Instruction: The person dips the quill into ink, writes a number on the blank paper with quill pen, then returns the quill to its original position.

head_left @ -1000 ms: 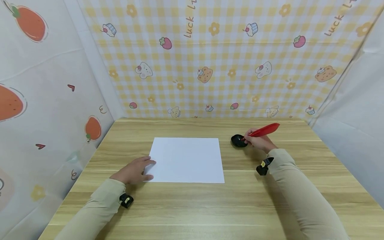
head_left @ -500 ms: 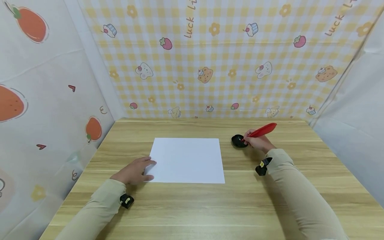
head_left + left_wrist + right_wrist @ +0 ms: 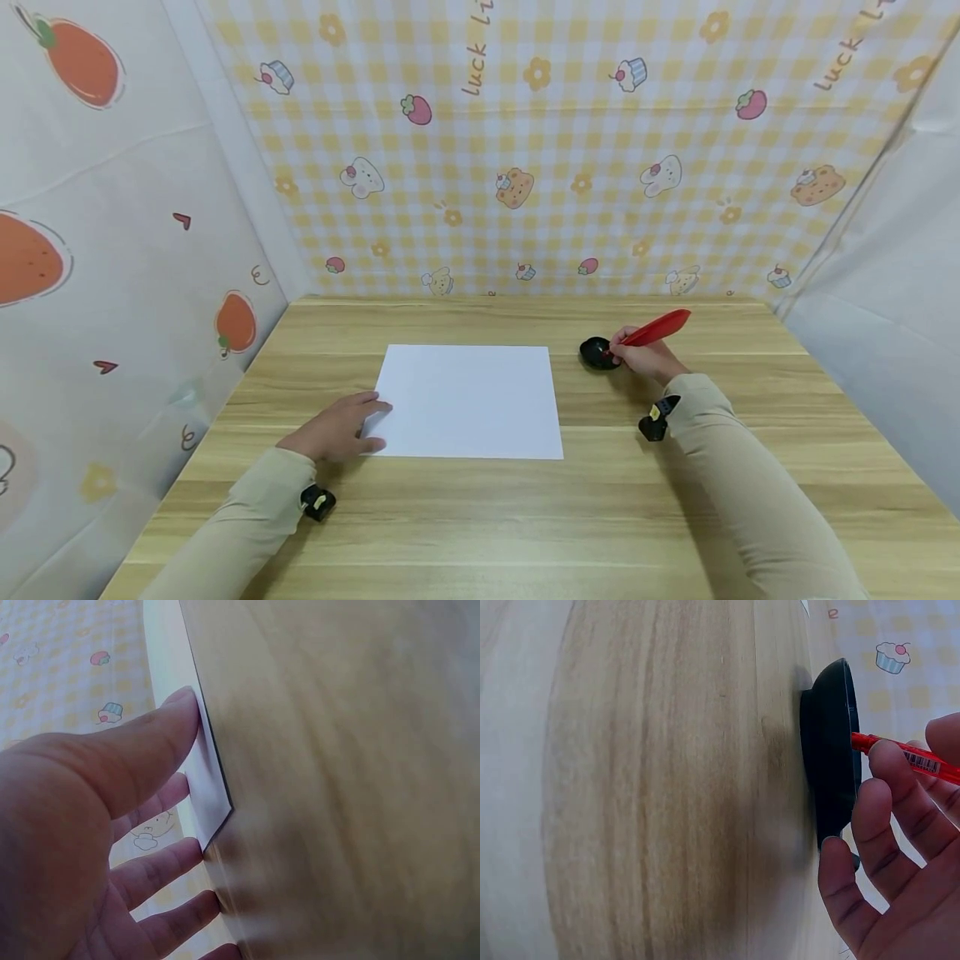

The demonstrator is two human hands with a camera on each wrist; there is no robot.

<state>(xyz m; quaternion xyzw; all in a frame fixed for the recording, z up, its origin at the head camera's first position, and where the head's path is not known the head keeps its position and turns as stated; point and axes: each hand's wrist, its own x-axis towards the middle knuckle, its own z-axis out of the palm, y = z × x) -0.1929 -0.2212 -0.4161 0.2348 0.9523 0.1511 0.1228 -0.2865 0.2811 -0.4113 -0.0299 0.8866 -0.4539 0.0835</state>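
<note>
A white sheet of paper [image 3: 468, 402] lies flat on the table. My left hand [image 3: 337, 429] rests at its left edge with thumb and fingers spread; in the left wrist view the thumb and some fingers touch the paper [image 3: 206, 776] near a corner. To the right of the sheet, my right hand [image 3: 647, 354] pinches a red feather-shaped pen [image 3: 660, 327], tilted with its broad end up and to the right. Its lower tip is inside a small black dish [image 3: 597, 354]. In the right wrist view the slim red shaft [image 3: 922, 761] bears a barcode label, and the dish wall [image 3: 829, 750] hides the tip.
The wooden table [image 3: 465, 525] runs back to a yellow checked cloth [image 3: 480, 217]. White cloth walls stand at the left [image 3: 135, 275] and right [image 3: 885, 350]. A small black camera sits on each wrist.
The pen's upper end has swung slightly left, while its tip stays in the dish. My left hand and the paper have not moved.
</note>
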